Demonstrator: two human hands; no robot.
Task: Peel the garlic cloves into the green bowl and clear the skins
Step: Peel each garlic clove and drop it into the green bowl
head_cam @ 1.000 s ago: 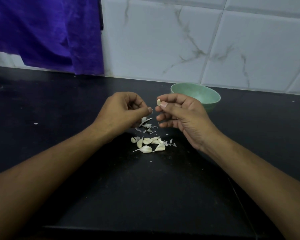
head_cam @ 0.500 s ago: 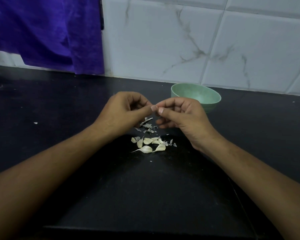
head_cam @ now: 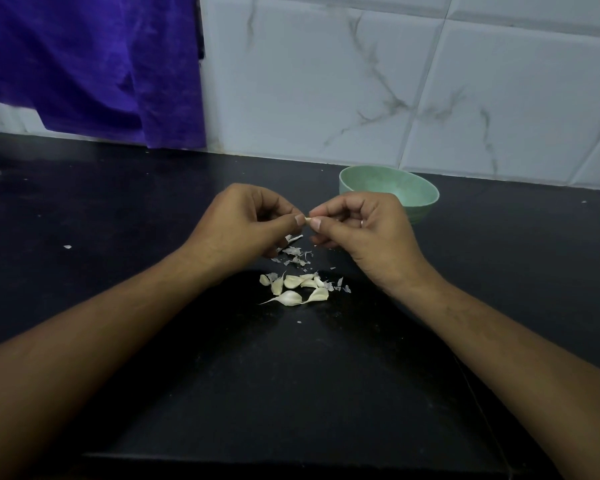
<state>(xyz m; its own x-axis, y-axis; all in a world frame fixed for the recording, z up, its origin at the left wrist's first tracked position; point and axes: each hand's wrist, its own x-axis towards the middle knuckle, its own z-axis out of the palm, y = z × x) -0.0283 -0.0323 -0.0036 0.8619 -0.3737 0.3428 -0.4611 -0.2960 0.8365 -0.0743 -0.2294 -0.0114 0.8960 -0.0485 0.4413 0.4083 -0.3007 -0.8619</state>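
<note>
The peeling step is in hand; the left hand [head_cam: 243,226] and the right hand [head_cam: 364,230] meet above the bench [head_cam: 118,237], fingers curled, both pinching one small garlic clove [head_cam: 307,220] between thumb and fingertip; only a pale sliver of it shows. The green bowl [head_cam: 426,202] stands just behind the right hand, toward the far right; whether it holds anything I cannot tell. Loose skins [head_cam: 293,252] lie beneath the hands; a cluster of cloves [head_cam: 295,289] waits nearer, most apparently unpeeled, so the task looks far from done.

Next, I judge, the left fingertips need to catch the papery edge and strip it while the right hand holds the clove steady; then the bare clove goes to the bowl.

A second ago the hands were apart, the right hand holding the clove up alone; since then the left hand has closed in to join the grip; bowl, cluster and skins lie unchanged.
</note>
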